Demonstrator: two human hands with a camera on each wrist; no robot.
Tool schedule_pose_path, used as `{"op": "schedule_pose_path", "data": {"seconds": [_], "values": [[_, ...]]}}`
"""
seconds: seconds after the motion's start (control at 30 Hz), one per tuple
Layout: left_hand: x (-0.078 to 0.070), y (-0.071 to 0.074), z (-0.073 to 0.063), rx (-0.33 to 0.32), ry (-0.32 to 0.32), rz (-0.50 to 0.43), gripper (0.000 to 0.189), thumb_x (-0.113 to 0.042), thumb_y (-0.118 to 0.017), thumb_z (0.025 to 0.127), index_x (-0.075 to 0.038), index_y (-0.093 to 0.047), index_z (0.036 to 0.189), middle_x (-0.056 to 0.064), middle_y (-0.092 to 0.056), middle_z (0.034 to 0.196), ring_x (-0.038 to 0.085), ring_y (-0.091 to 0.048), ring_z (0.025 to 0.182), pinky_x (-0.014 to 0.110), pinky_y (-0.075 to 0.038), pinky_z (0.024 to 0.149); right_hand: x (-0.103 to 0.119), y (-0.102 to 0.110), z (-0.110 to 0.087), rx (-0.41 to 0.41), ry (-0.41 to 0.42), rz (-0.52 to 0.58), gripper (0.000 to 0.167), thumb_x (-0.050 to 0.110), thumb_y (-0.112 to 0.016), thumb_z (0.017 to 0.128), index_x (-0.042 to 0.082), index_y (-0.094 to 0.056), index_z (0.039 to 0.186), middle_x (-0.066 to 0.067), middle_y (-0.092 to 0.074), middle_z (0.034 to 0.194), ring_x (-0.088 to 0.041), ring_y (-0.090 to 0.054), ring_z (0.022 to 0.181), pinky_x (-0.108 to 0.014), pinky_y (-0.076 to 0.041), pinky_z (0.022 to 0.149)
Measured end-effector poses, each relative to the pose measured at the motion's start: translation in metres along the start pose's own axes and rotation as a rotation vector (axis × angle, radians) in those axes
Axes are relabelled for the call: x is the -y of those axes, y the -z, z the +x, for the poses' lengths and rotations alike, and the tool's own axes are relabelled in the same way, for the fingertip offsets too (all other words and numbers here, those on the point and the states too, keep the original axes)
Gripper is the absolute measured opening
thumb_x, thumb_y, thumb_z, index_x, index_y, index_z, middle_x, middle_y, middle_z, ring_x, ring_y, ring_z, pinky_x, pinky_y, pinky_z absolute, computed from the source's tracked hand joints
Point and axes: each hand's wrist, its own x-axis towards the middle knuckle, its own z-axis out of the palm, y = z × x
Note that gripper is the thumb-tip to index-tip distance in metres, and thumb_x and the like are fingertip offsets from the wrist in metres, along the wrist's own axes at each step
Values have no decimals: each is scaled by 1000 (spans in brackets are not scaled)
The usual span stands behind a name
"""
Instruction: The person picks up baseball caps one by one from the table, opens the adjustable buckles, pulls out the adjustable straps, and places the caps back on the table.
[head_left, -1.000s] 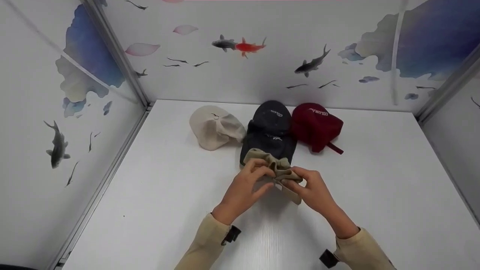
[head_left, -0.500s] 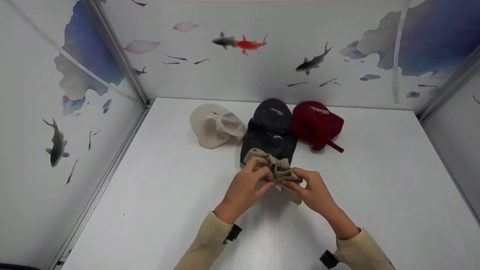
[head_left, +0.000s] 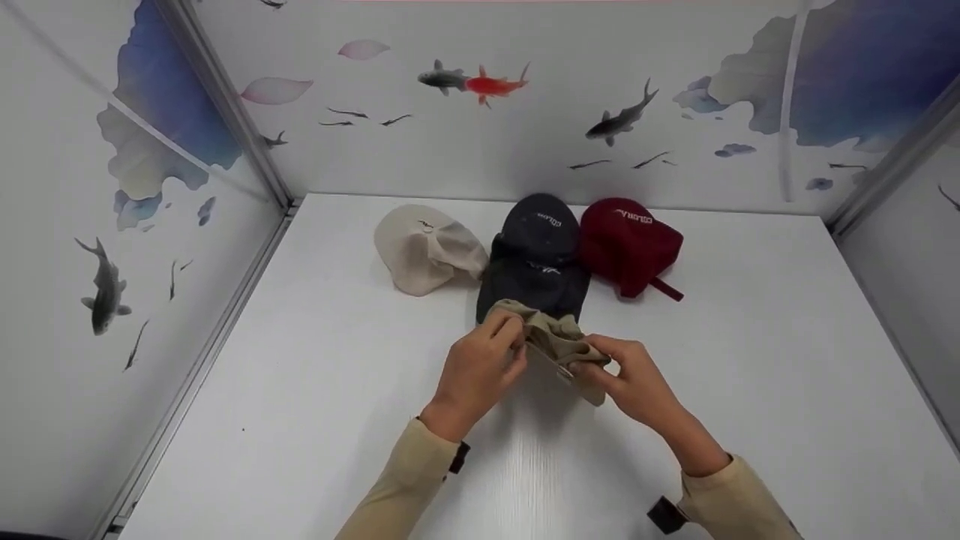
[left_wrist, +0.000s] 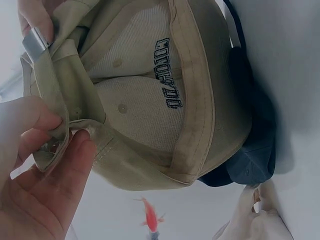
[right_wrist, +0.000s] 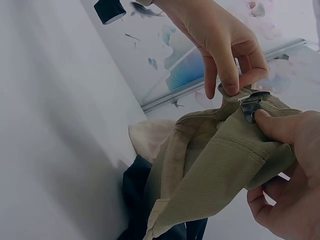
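Note:
A khaki baseball cap (head_left: 551, 341) is held up between both hands, its inside facing the left wrist view, where dark lettering shows through the crown. My left hand (head_left: 478, 371) pinches the free end of the cap's back strap (left_wrist: 52, 95) between thumb and fingers. On the other side, my right hand (head_left: 636, 381) grips the cap's back edge, the thumb pressed beside the metal buckle (right_wrist: 252, 107). The strap runs through that buckle. Behind the khaki cap, two dark caps (head_left: 538, 229) sit one in front of the other, the nearer partly covered.
A cream cap (head_left: 420, 251) lies on the white table (head_left: 315, 390) left of the dark caps. To their right is a dark red cap (head_left: 630, 247) with its strap sticking out. White panels (head_left: 480, 150) painted with fish stand behind and at the sides.
My left hand's fingers and thumb, earlier spread at the strap, have drawn together and moved a little left, stretching the cap's back. My right hand keeps its grip.

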Motion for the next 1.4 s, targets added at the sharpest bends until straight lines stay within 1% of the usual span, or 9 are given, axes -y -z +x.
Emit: {"op": "schedule_pose_path", "data": {"seconds": [0.2, 0.33, 0.43, 0.6, 0.77, 0.87, 1.03, 1.23, 1.4], "values": [[3, -1, 2, -10, 51, -97, 21, -4, -71, 87, -13, -53, 94, 3, -58, 116, 8, -59, 76, 20, -51, 62, 0, 3, -1, 23, 15, 11, 15, -3, -63, 93, 8, -69, 102, -1, -68, 86, -1, -51, 76, -20, -47, 68], [5, -3, 2, 12, 82, -170, 46, -4, -75, 86, -10, -49, 123, 8, -48, 145, 16, -61, 115, 26, -55, 89, 1, 4, -1, 32, 8, 19, 15, -4, -63, 92, 8, -68, 101, 0, -65, 84, -2, -50, 76, -20, -47, 69], [6, -4, 3, 60, 113, -185, 65, -6, -79, 84, -11, -44, 138, 6, -47, 149, 22, -51, 133, 32, -49, 105, 0, 5, 0, 37, 9, 19, 16, -5, -63, 90, 8, -67, 99, 1, -63, 82, -3, -49, 76, -19, -45, 69], [7, -3, 9, 123, 145, -175, 47, -11, -77, 87, -17, -59, 130, 0, -62, 133, 20, -58, 125, 32, -50, 104, 1, 6, 2, 11, -8, 19, 21, -5, -64, 89, 9, -68, 103, 5, -63, 85, -3, -52, 78, -20, -45, 72], [8, -3, 13, 116, 170, -175, 39, -9, -75, 88, -18, -63, 124, -1, -66, 125, 19, -61, 117, 32, -52, 100, 8, 11, 8, -23, -85, 107, 39, -10, -45, 89, 7, -67, 116, -2, -70, 107, -6, -60, 96, -20, -48, 88], [8, -3, 15, 114, 178, -193, 37, -8, -73, 89, -18, -63, 124, -1, -66, 124, 19, -61, 115, 33, -52, 99, 14, 14, 15, -60, -145, 126, 34, -3, -40, 99, 7, -66, 119, -6, -70, 114, -7, -61, 100, -20, -48, 88], [8, -4, 16, 107, 173, -207, 35, -9, -73, 90, -19, -64, 123, -2, -66, 123, 18, -61, 114, 32, -52, 98, 22, 14, 29, -107, -179, -52, 26, 15, -61, 99, 9, -62, 124, -4, -74, 99, -9, -62, 83, -23, -50, 74], [8, -4, 12, 116, 148, -216, 34, -11, -74, 90, -19, -64, 122, -2, -64, 126, 18, -61, 115, 31, -52, 98, 26, 12, 43, -161, -185, -287, 24, 14, -72, 92, 11, -67, 114, -5, -72, 81, -13, -60, 68, -22, -46, 60], [10, -2, 10, 113, 136, -251, 38, -9, -76, 87, -17, -64, 122, -1, -62, 130, 18, -58, 120, 31, -50, 102, 27, 18, 48, -221, -161, -383, 14, 15, -75, 90, 11, -71, 103, -6, -67, 87, -18, -63, 76, -30, -54, 66]]}}
